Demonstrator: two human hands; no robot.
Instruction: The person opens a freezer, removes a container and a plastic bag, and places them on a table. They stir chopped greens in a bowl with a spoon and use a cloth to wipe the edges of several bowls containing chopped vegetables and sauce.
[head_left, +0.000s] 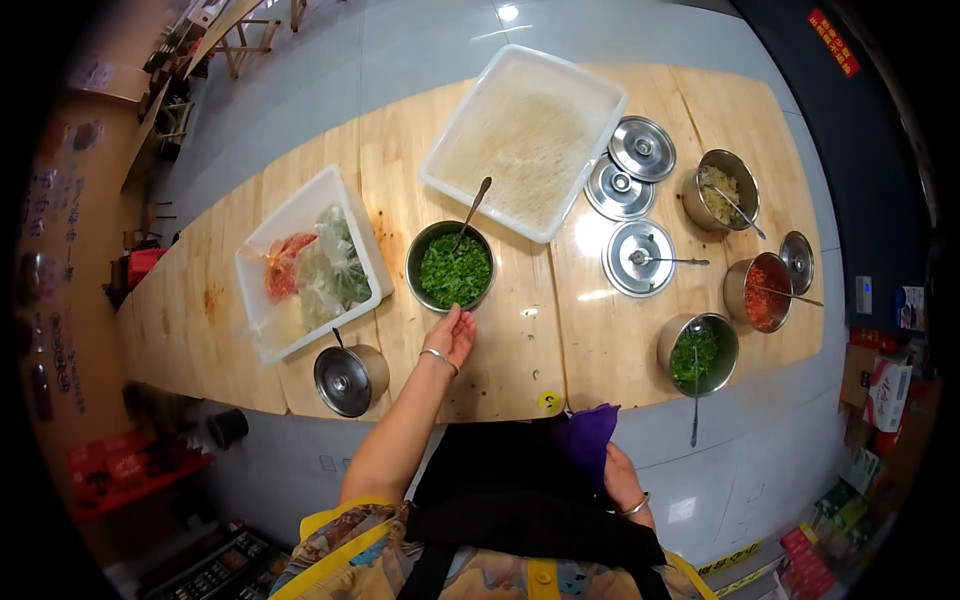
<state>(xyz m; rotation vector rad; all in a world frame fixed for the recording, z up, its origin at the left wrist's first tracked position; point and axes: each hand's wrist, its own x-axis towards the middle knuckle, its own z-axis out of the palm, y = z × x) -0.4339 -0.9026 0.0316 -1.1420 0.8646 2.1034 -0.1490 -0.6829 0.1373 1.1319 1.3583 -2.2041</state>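
My left hand (455, 336) reaches over the table with its fingertips at the near rim of a metal pot (412, 282). Chopped green herbs (455, 272) fill this pot, and a spoon (474, 212) leans out of its far side. Low on the right, by my black apron (480, 470), my right hand (622, 478) has its fingers closed on a purple cloth (592, 432). Part of the cloth lies against the table's edge. A lidded metal pot (350, 381) stands to the left of my left forearm.
A white tub (376, 262) with bagged chopped food stands left; a white tray (602, 92) of pale grains lies behind. Right are metal lids (622, 270) and pots of pale food (718, 192), red food (764, 296) and greens (694, 355), spoon handles jutting out.
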